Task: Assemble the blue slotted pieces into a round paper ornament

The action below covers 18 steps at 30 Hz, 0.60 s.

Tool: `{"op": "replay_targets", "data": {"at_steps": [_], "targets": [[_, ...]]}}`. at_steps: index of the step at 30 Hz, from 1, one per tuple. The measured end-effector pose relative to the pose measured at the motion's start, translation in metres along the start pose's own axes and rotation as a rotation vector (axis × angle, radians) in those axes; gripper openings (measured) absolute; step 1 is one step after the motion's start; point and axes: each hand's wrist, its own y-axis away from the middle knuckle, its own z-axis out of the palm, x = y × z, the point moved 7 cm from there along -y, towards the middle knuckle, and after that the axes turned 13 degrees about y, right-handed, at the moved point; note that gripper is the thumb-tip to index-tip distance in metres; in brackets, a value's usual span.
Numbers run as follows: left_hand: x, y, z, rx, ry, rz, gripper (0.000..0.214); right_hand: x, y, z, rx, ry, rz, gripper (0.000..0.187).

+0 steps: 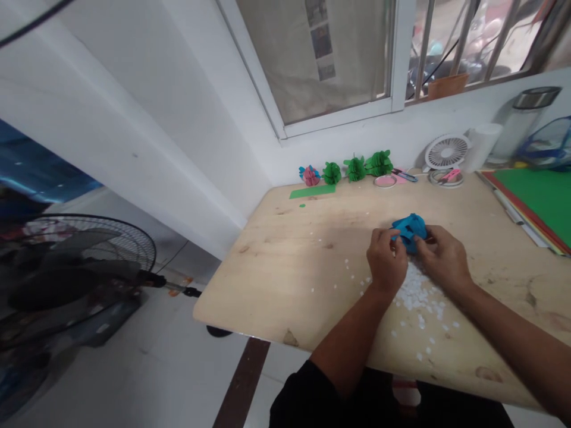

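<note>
Just above the wooden table, a blue paper figure (414, 224) built of curved strips is held between both hands. My left hand (387, 257) pinches its near left side with thumb and fingers. On the right side, my right hand (443, 252) grips it, the thumb at the front and the fingers partly hidden behind. Under and around the hands lies a heap of small white paper bits (417, 290), some scattered toward the near edge. Parts of the figure are covered by my fingers.
Along the wall stand several green paper figures (355, 169) and a pink and blue one (310, 175). A green paper strip (312, 191) lies before them. Further right are a small white fan (447, 152), tape rolls, a cutter (405, 175) and stacked coloured sheets (535, 193).
</note>
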Motion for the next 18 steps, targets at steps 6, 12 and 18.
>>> {"op": "replay_targets", "data": {"at_steps": [6, 12, 18], "targets": [[-0.012, -0.004, -0.002, -0.005, 0.035, -0.19, 0.026, 0.001, 0.001, 0.003, -0.043, -0.054, 0.036, 0.027], [-0.018, -0.004, 0.0, -0.03, 0.004, -0.265, 0.025, 0.003, 0.001, 0.003, -0.059, -0.077, 0.076, 0.027], [-0.022, -0.002, 0.0, -0.017, 0.05, -0.294, 0.027, 0.005, 0.001, 0.004, -0.078, -0.081, 0.109, 0.028]]}}
